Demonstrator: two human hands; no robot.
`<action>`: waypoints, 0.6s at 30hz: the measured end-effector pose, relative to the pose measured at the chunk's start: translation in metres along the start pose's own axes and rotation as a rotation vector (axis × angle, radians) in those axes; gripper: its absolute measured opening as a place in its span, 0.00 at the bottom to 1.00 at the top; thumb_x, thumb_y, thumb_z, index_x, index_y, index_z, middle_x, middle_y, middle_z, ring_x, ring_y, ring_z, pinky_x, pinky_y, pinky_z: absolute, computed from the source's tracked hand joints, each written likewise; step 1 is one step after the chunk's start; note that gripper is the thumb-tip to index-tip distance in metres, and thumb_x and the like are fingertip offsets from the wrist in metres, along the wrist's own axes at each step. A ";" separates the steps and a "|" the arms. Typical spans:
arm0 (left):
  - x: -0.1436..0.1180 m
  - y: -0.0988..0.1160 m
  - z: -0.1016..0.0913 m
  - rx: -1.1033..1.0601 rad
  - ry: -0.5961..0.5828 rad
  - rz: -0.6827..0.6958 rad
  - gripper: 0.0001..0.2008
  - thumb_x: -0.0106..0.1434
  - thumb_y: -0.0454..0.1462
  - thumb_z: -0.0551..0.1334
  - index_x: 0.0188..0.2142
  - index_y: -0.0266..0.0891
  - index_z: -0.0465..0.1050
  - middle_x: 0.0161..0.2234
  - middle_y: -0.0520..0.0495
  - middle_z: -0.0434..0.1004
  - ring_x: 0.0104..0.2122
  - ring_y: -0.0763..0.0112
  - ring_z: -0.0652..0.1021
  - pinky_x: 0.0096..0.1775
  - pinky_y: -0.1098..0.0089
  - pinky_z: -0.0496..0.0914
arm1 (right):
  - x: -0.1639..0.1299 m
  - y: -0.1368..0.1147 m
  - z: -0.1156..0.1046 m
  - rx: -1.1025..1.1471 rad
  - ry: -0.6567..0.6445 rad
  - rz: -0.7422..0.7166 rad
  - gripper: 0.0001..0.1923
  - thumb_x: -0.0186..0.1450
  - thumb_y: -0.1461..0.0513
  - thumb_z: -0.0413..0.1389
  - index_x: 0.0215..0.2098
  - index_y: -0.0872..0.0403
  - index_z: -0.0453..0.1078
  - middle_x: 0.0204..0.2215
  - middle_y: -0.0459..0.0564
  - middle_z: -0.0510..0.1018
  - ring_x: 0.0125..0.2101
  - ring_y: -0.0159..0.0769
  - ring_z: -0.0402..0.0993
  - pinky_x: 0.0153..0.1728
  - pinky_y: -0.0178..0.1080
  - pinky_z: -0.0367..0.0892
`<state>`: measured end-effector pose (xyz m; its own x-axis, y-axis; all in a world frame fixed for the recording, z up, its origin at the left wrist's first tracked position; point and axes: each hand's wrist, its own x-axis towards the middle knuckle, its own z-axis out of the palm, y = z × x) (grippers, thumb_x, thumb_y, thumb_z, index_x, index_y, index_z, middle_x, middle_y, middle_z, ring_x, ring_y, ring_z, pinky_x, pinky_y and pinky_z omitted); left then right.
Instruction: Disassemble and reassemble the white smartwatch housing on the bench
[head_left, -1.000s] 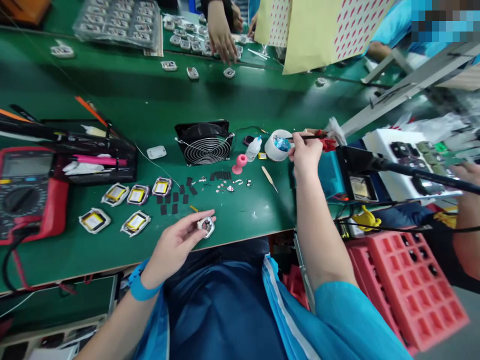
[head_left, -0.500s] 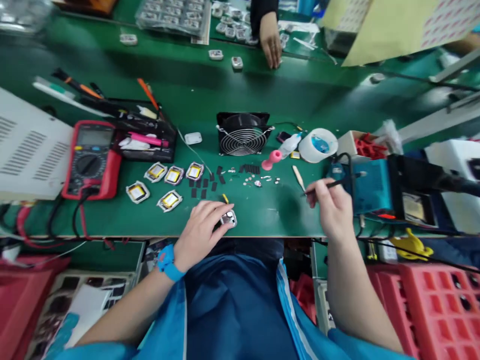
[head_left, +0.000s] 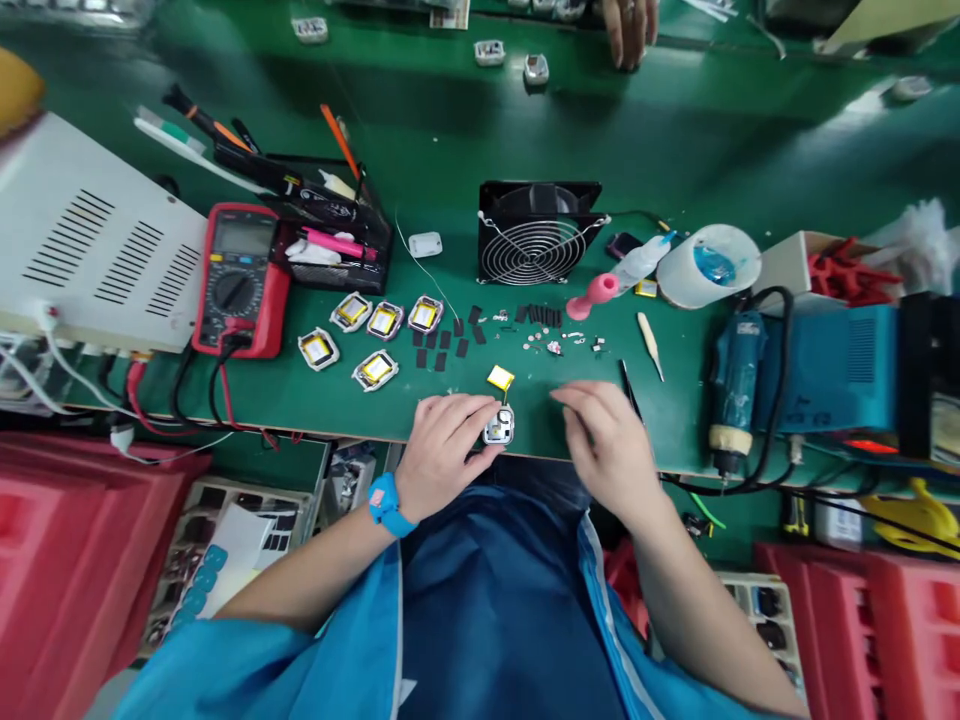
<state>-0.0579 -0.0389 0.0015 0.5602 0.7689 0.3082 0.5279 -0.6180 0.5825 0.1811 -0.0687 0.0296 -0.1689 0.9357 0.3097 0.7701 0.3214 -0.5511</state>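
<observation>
My left hand [head_left: 444, 443] pinches a small white casing [head_left: 499, 427] at the near edge of the green table [head_left: 450, 130]. A yellow battery cell [head_left: 500, 377] lies just beyond the casing, joined to it by a short wire. My right hand [head_left: 606, 440] hovers palm down just right of the casing, fingers curled toward it. A thin black tool [head_left: 628, 385] sticks out past its knuckles and seems held in it. Several white casings with yellow cells [head_left: 379, 325] lie to the left.
Black pads [head_left: 442, 350] and tiny metal parts [head_left: 555, 342] lie ahead, before a small fan [head_left: 536, 235]. A red multimeter [head_left: 240, 280], pen tray [head_left: 330, 235] and white box [head_left: 90, 240] stand left. A tape roll [head_left: 709, 265] and blue station [head_left: 825, 365] stand right. Another person's hand [head_left: 630, 25] is at the far side.
My right hand came back from the tape roll with the black tool and now sits beside the casing. My left hand set the casing down near the table edge. The yellow cell now shows.
</observation>
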 end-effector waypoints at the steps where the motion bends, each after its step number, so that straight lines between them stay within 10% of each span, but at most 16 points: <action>1: 0.000 -0.003 -0.002 -0.012 -0.025 0.019 0.18 0.70 0.38 0.64 0.59 0.43 0.71 0.52 0.40 0.80 0.50 0.53 0.78 0.52 0.54 0.67 | 0.006 -0.006 0.008 0.060 -0.051 -0.029 0.22 0.70 0.71 0.47 0.58 0.49 0.70 0.49 0.56 0.77 0.48 0.45 0.74 0.49 0.49 0.73; 9: -0.008 -0.011 -0.018 0.031 -0.048 0.010 0.21 0.68 0.41 0.68 0.58 0.41 0.73 0.51 0.39 0.79 0.53 0.51 0.75 0.55 0.53 0.67 | 0.030 -0.012 0.046 -0.195 -0.142 -0.121 0.16 0.69 0.70 0.52 0.50 0.54 0.77 0.51 0.61 0.76 0.43 0.49 0.68 0.41 0.50 0.73; 18: -0.001 -0.015 -0.020 -0.140 -0.185 -0.072 0.33 0.68 0.41 0.67 0.69 0.46 0.59 0.56 0.42 0.77 0.57 0.51 0.73 0.57 0.53 0.63 | -0.014 -0.015 0.041 0.086 -0.017 -0.077 0.15 0.71 0.69 0.54 0.53 0.51 0.73 0.45 0.57 0.77 0.42 0.44 0.73 0.42 0.49 0.72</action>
<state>-0.0798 -0.0270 0.0075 0.6385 0.7592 0.1267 0.4841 -0.5241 0.7007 0.1470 -0.0804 0.0022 -0.2365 0.9099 0.3407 0.6990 0.4029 -0.5908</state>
